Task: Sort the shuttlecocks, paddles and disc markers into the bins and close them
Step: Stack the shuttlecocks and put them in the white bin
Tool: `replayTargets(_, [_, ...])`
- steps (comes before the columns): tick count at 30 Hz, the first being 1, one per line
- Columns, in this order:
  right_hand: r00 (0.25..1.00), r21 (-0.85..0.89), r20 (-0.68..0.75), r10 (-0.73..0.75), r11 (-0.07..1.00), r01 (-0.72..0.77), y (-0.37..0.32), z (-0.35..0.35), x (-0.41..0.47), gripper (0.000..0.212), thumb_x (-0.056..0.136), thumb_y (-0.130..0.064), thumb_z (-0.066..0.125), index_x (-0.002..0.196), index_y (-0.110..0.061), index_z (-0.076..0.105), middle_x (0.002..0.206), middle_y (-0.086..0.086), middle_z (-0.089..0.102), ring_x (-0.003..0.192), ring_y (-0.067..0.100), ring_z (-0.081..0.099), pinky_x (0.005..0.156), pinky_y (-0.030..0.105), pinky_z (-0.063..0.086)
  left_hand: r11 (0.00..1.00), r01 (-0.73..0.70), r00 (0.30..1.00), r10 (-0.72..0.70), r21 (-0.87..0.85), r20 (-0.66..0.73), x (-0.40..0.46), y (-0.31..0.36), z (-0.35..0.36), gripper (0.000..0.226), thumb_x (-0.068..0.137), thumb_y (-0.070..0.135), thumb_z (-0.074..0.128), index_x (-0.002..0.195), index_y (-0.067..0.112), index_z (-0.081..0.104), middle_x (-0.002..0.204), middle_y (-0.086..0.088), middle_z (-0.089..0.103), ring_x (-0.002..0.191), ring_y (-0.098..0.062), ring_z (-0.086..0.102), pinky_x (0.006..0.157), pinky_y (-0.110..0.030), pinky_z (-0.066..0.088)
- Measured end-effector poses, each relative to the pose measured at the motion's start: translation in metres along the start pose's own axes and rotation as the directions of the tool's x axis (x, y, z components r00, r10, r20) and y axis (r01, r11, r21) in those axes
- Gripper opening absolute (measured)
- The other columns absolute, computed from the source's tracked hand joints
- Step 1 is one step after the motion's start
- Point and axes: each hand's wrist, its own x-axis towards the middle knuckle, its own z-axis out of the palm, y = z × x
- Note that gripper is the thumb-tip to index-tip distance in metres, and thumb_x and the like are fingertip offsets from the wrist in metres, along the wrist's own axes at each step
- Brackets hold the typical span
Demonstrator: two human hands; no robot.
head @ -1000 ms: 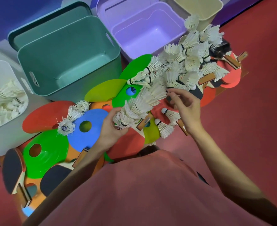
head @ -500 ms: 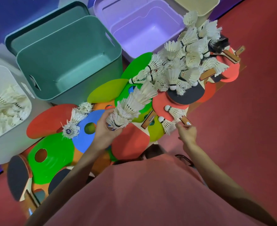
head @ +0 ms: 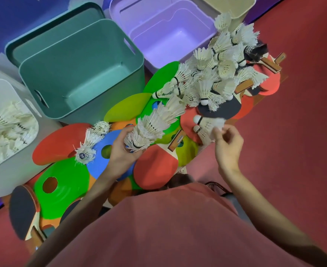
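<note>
Behind the pile, four open bins (head: 77, 74); two hands (head: 123, 149) holding shuttlecocks (head: 155, 124).

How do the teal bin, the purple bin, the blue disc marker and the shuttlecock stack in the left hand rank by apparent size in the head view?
1. teal bin, largest.
2. purple bin, partly cut off and farther away, so unsure against teal.
3. and 4. blue disc marker and shuttlecock stack in the left hand: too alike, disc partly hidden.

Bright, even overhead light leaves only soft shadows, colours look oversaturated, the wide lens bends the edges, and the right hand (head: 228, 144) is smeared by motion blur.
</note>
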Motion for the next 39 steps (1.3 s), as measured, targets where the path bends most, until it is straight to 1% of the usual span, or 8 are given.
replayTargets(7, [0.883, -0.146, 0.226, -0.412, 0.881, 0.449, -0.039, 0.012, 0.037, 0.015, 0.09, -0.02, 0.054, 0.095, -0.009, 0.063, 0.083, -0.003, 0.058, 0.08, 0.023, 0.055, 0.073, 0.033, 0.042, 0.999, -0.016, 1.0, 0.017, 0.039, -0.01, -0.006, 0.001, -0.004, 0.059, 0.067, 0.007, 0.077, 0.12, 0.004, 0.051, 0.117, -0.01, 0.059, 0.104, 0.0, 0.058, 0.085, -0.014, 0.046])
replayTargets(12, [0.723, -0.004, 0.59, -0.361, 0.894, 0.449, -0.046, 0.029, 0.046, 0.006, 0.09, -0.021, 0.054, 0.09, -0.017, 0.058, 0.075, -0.011, 0.054, 0.072, 0.006, 0.05, 0.071, 0.024, 0.038, 0.999, -0.02, 0.998, 0.023, 0.047, -0.057, -0.011, 0.005, -0.004, 0.055, 0.068, -0.015, 0.075, 0.116, -0.001, 0.053, 0.113, -0.004, 0.062, 0.098, 0.009, 0.058, 0.08, -0.006, 0.043])
replayTargets(20, [0.794, 0.161, 0.514, -0.323, 0.946, 0.281, -0.058, 0.042, 0.056, 0.013, 0.094, -0.013, 0.057, 0.104, -0.013, 0.065, 0.096, 0.001, 0.068, 0.091, 0.01, 0.063, 0.08, 0.02, 0.047, 0.999, 0.019, 0.972, -0.024, -0.026, -0.232, -0.023, 0.011, -0.007, 0.055, 0.062, 0.0, 0.072, 0.107, 0.027, 0.056, 0.105, 0.021, 0.065, 0.099, 0.007, 0.058, 0.084, -0.009, 0.043])
replayTargets(24, [0.87, -0.116, 0.416, -0.264, 0.934, 0.338, -0.032, 0.055, 0.09, 0.014, 0.09, -0.008, 0.054, 0.099, -0.01, 0.064, 0.087, 0.005, 0.066, 0.08, 0.018, 0.062, 0.073, 0.032, 0.05, 0.998, 0.027, 0.949, -0.041, -0.049, -0.312, -0.029, 0.01, -0.007, 0.054, 0.061, -0.002, 0.069, 0.106, 0.024, 0.055, 0.101, 0.029, 0.065, 0.095, 0.012, 0.058, 0.081, -0.006, 0.043])
replayTargets(29, [0.755, -0.521, 0.626, -0.198, 0.614, 0.593, 0.0, 0.081, 0.098, 0.034, 0.085, -0.006, 0.057, 0.119, -0.006, 0.058, 0.122, 0.021, 0.052, 0.093, 0.032, 0.06, 0.077, 0.041, 0.051, 0.998, 0.031, 0.918, -0.049, -0.052, -0.393, -0.038, 0.004, -0.01, 0.052, 0.061, 0.003, 0.072, 0.106, 0.025, 0.056, 0.1, 0.023, 0.067, 0.095, 0.006, 0.061, 0.083, -0.011, 0.046])
replayTargets(33, [0.626, -0.593, 0.694, -0.355, 0.211, 0.777, -0.008, 0.104, 0.098, 0.017, 0.06, 0.009, 0.066, 0.075, 0.001, 0.062, 0.079, 0.017, 0.052, 0.076, 0.034, 0.052, 0.058, 0.037, 0.038, 0.998, 0.044, 0.904, -0.059, -0.044, -0.422, -0.049, -0.002, -0.014, 0.054, 0.061, 0.006, 0.073, 0.113, 0.01, 0.058, 0.107, 0.001, 0.066, 0.098, -0.004, 0.062, 0.086, -0.017, 0.047])
replayTargets(36, [0.671, -0.648, 0.661, -0.335, 0.196, 0.736, -0.013, 0.115, 0.101, 0.023, 0.042, 0.015, 0.067, 0.056, 0.003, 0.054, 0.07, 0.016, 0.051, 0.068, 0.033, 0.053, 0.051, 0.031, 0.024, 0.999, 0.045, 0.903, -0.048, -0.017, -0.427, -0.053, -0.002, -0.015, 0.055, 0.062, 0.002, 0.07, 0.116, 0.003, 0.057, 0.109, -0.001, 0.065, 0.101, -0.004, 0.061, 0.088, -0.016, 0.046])
replayTargets(39, [0.683, -0.636, 0.666, -0.299, 0.249, 0.73, -0.014, 0.118, 0.106, 0.019, 0.052, 0.019, 0.058, 0.064, 0.006, 0.057, 0.076, 0.02, 0.052, 0.076, 0.036, 0.052, 0.054, 0.036, 0.03, 0.998, 0.062, 0.895, -0.07, -0.032, -0.441, -0.056, -0.001, -0.017, 0.056, 0.061, 0.0, 0.069, 0.115, 0.007, 0.057, 0.104, 0.018, 0.067, 0.1, 0.002, 0.06, 0.088, -0.014, 0.045])
